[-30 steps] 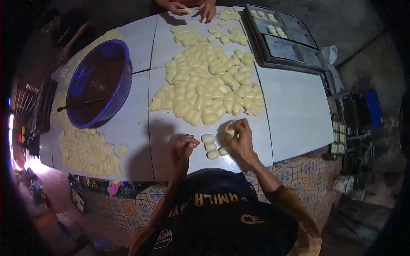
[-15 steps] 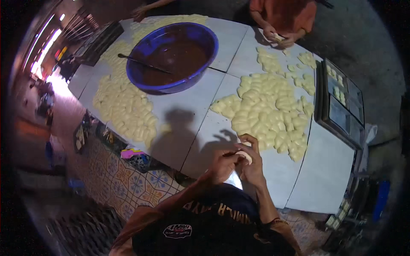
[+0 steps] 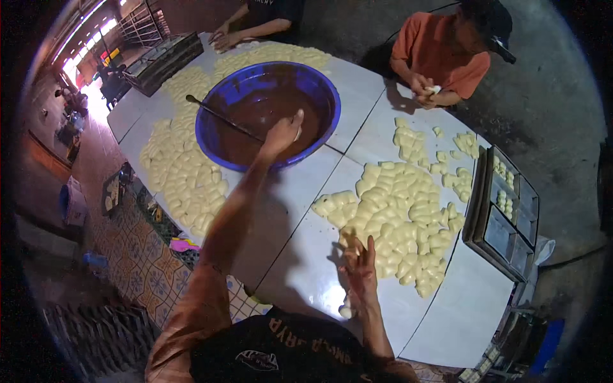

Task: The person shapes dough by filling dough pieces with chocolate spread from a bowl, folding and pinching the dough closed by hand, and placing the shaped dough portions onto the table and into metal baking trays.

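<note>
My left hand is stretched over the blue basin, above a brown paste. Its fingers are curled in; what they hold, if anything, I cannot make out. A dark long-handled stirrer leans across the basin beside it. My right hand is palm up with its fingers apart at the near edge of a large spread of pale dough pieces. One small dough ball rests on the table beside my right wrist.
More dough pieces cover the left side of the white table. Dark metal trays stand at the right edge, another tray at the far left. A person in orange handles dough across the table; another person's hands are at the far edge.
My hands, together on a dough piece before, have parted. The left has reached forward over the basin; the right has opened. The whole view has shifted, showing more of both people.
</note>
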Demonstrator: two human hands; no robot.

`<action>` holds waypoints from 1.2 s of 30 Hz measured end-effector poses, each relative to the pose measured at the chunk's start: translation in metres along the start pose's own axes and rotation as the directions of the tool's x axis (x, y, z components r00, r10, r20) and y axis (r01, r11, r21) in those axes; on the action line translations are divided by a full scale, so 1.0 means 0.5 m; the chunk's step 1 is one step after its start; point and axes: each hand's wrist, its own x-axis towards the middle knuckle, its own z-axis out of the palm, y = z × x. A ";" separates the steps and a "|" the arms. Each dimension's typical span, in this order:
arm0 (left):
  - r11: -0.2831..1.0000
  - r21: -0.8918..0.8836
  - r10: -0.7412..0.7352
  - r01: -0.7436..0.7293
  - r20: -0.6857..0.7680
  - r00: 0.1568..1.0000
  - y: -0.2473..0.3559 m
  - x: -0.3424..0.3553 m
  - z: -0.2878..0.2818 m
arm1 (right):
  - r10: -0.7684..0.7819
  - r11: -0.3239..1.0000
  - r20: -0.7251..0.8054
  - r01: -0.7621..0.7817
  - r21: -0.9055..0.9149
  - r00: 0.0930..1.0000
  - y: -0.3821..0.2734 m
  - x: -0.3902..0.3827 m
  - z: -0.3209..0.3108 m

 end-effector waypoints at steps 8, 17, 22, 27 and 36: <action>0.936 0.219 -0.333 0.274 0.305 0.892 -0.023 -0.009 -0.013 | 0.074 0.995 -0.053 -0.078 -0.066 0.996 0.006 -0.012 0.002; 0.439 -0.535 -0.064 0.722 0.783 0.619 0.144 -0.453 0.116 | 0.286 0.857 -0.205 -0.154 0.492 0.936 -0.004 0.009 0.047; 0.538 -0.694 -0.144 0.479 0.485 0.863 0.118 -0.572 0.150 | -0.238 0.690 -0.256 -0.022 -0.724 0.937 -0.061 -0.058 0.083; 0.702 -0.626 0.119 0.341 0.574 0.810 0.140 -0.638 0.141 | -0.332 0.483 0.097 0.258 -0.837 0.938 -0.102 -0.125 0.057; 0.631 -0.583 -0.007 0.512 0.656 0.755 0.146 -0.696 0.191 | -0.230 0.627 -0.140 0.037 -0.778 0.963 -0.134 -0.217 0.076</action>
